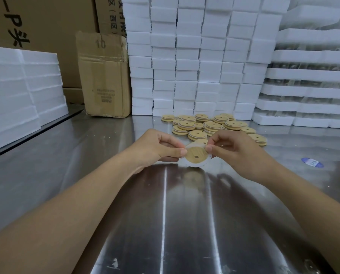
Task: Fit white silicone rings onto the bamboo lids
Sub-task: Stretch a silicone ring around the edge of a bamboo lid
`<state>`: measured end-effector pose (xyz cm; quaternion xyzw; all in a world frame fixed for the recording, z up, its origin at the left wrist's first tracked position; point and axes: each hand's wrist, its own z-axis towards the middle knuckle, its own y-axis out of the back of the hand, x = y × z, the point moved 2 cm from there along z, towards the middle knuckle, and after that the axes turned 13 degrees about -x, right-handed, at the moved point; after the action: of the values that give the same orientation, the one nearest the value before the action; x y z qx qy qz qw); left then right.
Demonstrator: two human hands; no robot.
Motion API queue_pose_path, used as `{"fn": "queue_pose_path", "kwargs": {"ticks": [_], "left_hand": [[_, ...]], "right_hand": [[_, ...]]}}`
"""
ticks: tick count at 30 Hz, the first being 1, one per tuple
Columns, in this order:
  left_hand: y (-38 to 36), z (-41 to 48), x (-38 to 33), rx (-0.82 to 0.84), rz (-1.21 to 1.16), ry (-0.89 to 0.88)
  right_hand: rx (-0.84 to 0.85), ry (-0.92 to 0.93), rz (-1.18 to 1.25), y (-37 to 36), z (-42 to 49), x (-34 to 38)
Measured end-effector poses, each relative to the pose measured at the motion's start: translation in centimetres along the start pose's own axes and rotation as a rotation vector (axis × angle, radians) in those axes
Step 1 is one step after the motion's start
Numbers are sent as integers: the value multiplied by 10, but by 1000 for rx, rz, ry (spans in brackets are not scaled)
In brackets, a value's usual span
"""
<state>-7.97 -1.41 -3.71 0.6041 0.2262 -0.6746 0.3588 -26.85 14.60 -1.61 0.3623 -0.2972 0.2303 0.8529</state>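
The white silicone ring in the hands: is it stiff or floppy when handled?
Probably floppy: the white silicone ring sits loosely and unevenly around the bamboo lid. Likely light, since the left hand and right hand manage both with fingertip pinches only. It may slip off if released.

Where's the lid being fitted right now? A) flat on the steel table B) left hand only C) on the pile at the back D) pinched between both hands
D: the left hand and right hand each pinch an edge of the bamboo lid, white ring around it.
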Motion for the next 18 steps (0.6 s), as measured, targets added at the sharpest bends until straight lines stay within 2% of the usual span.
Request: {"fn": "queue_pose_path", "kwargs": {"ticks": [6,10,18], "left_hand": [[-7,-2,0,-60,17,-47],[-17,-4,-5,-134,99,-202],[-29,-10,-11,-138,366,-494]], "right_hand": [[-10,-33,-13,2,0,-4],[-25,-18,-104,4,0,-4],[-13,154,-270,0,-5,6]]}}
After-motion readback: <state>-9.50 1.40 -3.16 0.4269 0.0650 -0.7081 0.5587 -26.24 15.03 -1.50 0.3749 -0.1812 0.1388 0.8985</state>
